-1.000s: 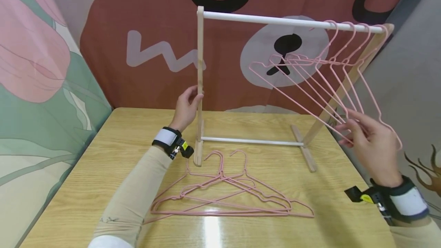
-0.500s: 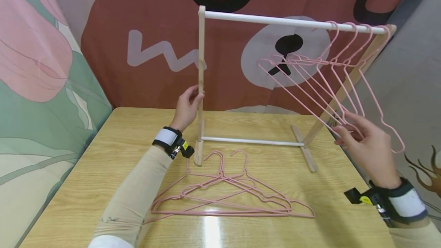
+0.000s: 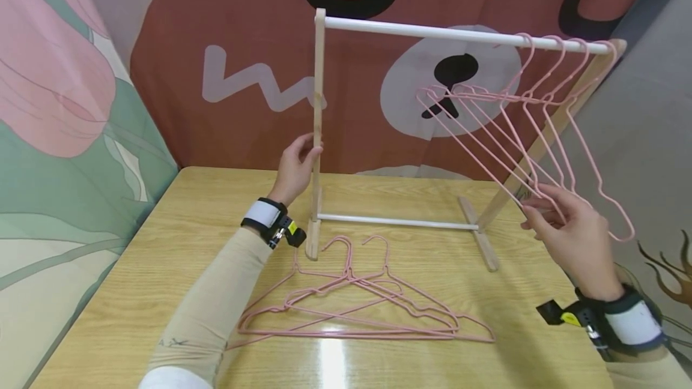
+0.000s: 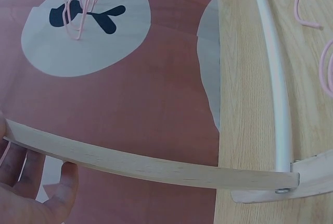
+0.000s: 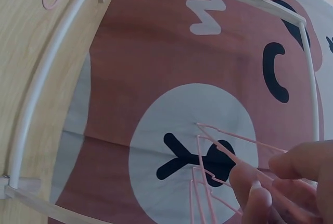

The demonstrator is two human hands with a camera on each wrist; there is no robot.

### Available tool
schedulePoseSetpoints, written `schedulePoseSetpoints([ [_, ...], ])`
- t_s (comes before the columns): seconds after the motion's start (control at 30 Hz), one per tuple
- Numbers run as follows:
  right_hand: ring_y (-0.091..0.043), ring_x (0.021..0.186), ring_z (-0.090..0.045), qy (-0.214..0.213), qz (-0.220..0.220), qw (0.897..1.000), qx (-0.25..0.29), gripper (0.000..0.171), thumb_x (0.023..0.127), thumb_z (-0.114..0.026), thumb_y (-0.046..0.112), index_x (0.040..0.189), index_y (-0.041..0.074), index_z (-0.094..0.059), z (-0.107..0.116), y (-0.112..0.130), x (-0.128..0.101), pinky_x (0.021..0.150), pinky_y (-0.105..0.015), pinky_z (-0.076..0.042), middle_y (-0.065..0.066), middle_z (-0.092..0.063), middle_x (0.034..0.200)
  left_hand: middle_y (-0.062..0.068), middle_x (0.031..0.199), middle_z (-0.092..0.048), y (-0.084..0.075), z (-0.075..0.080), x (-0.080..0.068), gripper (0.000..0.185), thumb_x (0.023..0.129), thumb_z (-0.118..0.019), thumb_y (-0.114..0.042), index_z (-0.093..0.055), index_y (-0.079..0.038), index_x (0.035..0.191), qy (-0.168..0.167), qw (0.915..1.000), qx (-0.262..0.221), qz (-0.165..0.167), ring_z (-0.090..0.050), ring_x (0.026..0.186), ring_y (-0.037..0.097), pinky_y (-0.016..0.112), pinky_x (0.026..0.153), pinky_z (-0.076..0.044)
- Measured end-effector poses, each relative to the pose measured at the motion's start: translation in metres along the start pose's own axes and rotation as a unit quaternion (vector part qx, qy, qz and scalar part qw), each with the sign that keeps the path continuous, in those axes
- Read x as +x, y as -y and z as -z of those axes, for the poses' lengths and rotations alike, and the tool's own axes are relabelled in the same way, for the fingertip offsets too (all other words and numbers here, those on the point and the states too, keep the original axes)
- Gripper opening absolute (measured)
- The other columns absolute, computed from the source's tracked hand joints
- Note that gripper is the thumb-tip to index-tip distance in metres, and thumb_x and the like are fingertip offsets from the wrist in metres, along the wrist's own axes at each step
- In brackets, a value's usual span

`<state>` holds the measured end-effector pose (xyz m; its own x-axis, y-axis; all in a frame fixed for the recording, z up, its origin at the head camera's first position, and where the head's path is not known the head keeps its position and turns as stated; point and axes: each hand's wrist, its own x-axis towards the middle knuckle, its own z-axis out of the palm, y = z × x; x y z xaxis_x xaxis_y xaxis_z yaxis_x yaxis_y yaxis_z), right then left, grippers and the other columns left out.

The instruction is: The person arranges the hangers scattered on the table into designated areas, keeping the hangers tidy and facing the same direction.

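Note:
A tabletop clothes rack with wooden uprights (image 3: 319, 77) and a white top rail (image 3: 421, 29) stands on the wooden table (image 3: 216, 209). My left hand (image 3: 294, 167) grips its left upright between thumb and fingers, partly behind the wood. Several pink hangers (image 3: 532, 99) hang by their hooks near the rail's right end. With thumb and fingers my right hand (image 3: 578, 233) pinches the lower bars at their near right side, tilting them. In the right wrist view, pink wire (image 5: 208, 193) runs in among the fingers.
In front of the rack lies an overlapping heap of pink hangers (image 3: 346, 335) on the table. A white lower bar (image 3: 397, 221) joins the rack's two feet. A brown printed cloth (image 3: 243, 131) covers the wall right behind the table.
My right hand shifts slightly left and down along the hangers, and the nearest hanger's left corner swings right toward the others. My left hand stays on the upright.

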<state>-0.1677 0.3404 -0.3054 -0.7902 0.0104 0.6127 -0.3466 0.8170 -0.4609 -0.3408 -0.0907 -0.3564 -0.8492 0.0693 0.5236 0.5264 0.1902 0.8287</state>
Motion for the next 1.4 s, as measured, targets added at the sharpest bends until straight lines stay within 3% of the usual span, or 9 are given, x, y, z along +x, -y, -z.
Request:
schedulePoseSetpoints([
  [0.2, 0.011, 0.063, -0.063, 0.003, 0.006, 1.0, 0.015, 0.043, 0.092, -0.073, -0.001, 0.134, 0.001, -0.064, -0.005, -0.008, -0.007, 0.055, -0.008, -0.048, -0.01, -0.076, 0.089, 0.025, 0.125, -0.063, 0.0, -0.001, 0.001, 0.036, 0.104, -0.058, -0.014, -0.058, 0.002, 0.136, 0.002, 1.0, 0.001, -0.001, -0.06, 0.112, 0.031, 0.045, 0.097, -0.051],
  [0.53, 0.01, 0.064, -0.063, 0.012, 0.009, 1.0, 0.023, 0.038, 0.089, -0.075, -0.002, 0.126, 0.0, -0.067, -0.017, -0.016, -0.024, 0.057, -0.008, -0.048, -0.004, -0.076, 0.085, 0.028, 0.127, -0.062, -0.001, -0.005, 0.001, 0.036, 0.106, -0.054, -0.007, -0.054, 0.008, 0.138, -0.002, 1.0, 0.005, 0.008, -0.058, 0.114, 0.04, 0.052, 0.1, -0.049],
  [0.77, 0.008, 0.067, -0.064, 0.04, 0.0, 0.999, 0.027, 0.028, 0.088, -0.075, -0.005, 0.116, -0.001, -0.071, -0.034, -0.028, -0.038, 0.062, -0.006, -0.048, -0.013, -0.075, 0.084, 0.022, 0.123, -0.065, 0.002, -0.003, 0.001, 0.035, 0.104, -0.057, -0.013, -0.059, 0.002, 0.136, -0.007, 0.9999, 0.009, 0.005, -0.061, 0.111, 0.032, 0.045, 0.097, -0.051],
  [0.93, 0.004, 0.071, -0.063, 0.093, -0.003, 0.996, 0.003, 0.023, 0.091, -0.074, -0.001, 0.113, 0.0, -0.072, -0.05, -0.034, -0.049, 0.064, -0.01, -0.048, -0.01, -0.075, 0.086, 0.02, 0.122, -0.066, 0.002, -0.001, 0.001, 0.035, 0.104, -0.059, -0.016, -0.06, 0.001, 0.134, -0.007, 1.0, 0.006, -0.002, -0.061, 0.11, 0.03, 0.045, 0.097, -0.052],
  [1.1, -0.008, 0.073, -0.067, 0.157, -0.01, 0.988, -0.006, 0.019, 0.091, -0.075, 0.002, 0.11, 0.001, -0.073, -0.071, -0.039, -0.06, 0.064, -0.022, -0.054, -0.004, -0.074, 0.088, 0.02, 0.122, -0.066, 0.002, -0.001, 0.001, 0.035, 0.104, -0.058, -0.016, -0.06, 0.001, 0.135, -0.006, 1.0, 0.005, -0.002, -0.061, 0.111, 0.03, 0.045, 0.097, -0.051],
  [1.4, -0.016, 0.081, -0.067, 0.283, -0.063, 0.957, 0.025, 0.02, 0.092, -0.074, 0.006, 0.111, -0.001, -0.072, -0.107, -0.042, -0.082, 0.071, -0.029, -0.055, -0.003, -0.074, 0.095, 0.021, 0.123, -0.065, 0.003, -0.001, 0.001, 0.035, 0.104, -0.059, -0.013, -0.059, 0.002, 0.135, -0.01, 0.9999, 0.006, -0.001, -0.061, 0.111, 0.033, 0.046, 0.096, -0.052],
])
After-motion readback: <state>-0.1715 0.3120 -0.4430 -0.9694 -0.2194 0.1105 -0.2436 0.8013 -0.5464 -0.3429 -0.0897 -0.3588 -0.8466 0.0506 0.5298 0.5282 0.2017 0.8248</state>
